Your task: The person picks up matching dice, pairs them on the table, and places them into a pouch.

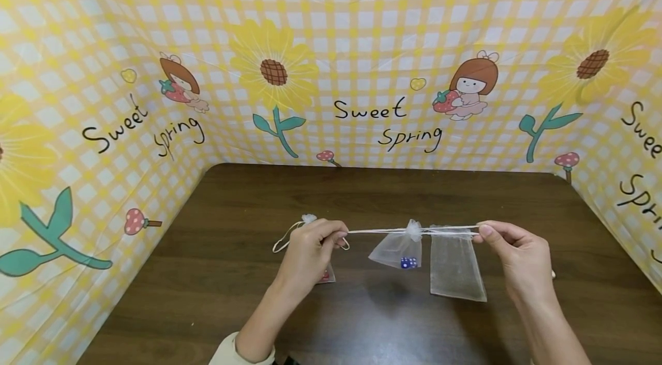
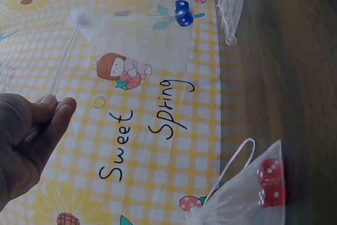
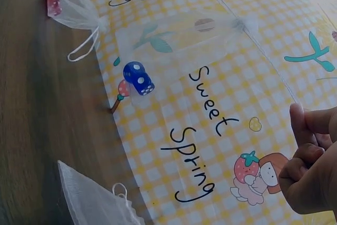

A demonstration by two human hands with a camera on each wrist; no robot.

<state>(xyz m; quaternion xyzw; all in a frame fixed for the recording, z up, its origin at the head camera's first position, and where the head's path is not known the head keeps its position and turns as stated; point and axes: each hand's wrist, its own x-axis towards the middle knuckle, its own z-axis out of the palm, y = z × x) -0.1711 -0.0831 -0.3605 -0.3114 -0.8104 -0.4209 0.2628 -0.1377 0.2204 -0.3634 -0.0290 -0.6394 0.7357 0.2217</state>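
A small sheer white drawstring pouch (image 1: 385, 250) hangs between the hands, its neck gathered into a ruffle. Two blue dice (image 3: 138, 78) with white dots sit at its bottom. My left hand (image 1: 312, 250) pinches the white cord (image 2: 64, 61) on one side of the neck, between thumb and fingers. On the other side, my right hand (image 1: 524, 256) pinches the opposite cord end. Both cords stretch nearly straight and level in the head view. The left hand partly hides a second pouch (image 2: 226, 204), cinched, holding red dice (image 2: 271, 183).
A flat sheer pouch (image 1: 457, 270) lies on the dark wooden table (image 1: 248, 192), left of the right hand in the head view. A yellow checkered cloth (image 1: 362, 54) with flowers and lettering forms walls at the back and sides.
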